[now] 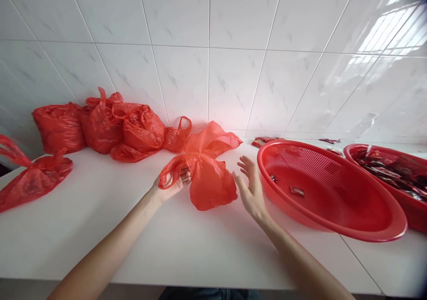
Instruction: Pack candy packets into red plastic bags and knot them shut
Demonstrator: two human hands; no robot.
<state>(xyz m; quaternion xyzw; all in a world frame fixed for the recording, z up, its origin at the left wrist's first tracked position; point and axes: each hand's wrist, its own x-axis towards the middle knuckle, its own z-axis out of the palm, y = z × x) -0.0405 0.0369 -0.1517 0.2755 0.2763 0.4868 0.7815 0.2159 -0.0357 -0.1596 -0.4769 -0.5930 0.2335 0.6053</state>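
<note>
A loose red plastic bag (213, 182) hangs between my hands above the white counter. My left hand (173, 184) is at its left side, fingers curled under and around the bag's handle part, partly seen through the thin plastic. Just right of the bag, my right hand (249, 186) is held up with its fingers apart and nothing in it. More red plastic (213, 141) spreads out behind the bag towards the wall. A red perforated basket (313, 215) stands right of my right hand, with a few small wrapped packets (296, 191) inside.
Several filled red bags (143, 129) line the wall at the left, and a tied one (36, 180) lies at the left edge. A second red basket (410, 213) full of wrapped packets is at the far right. Small red packets (263, 141) lie behind the nearer basket.
</note>
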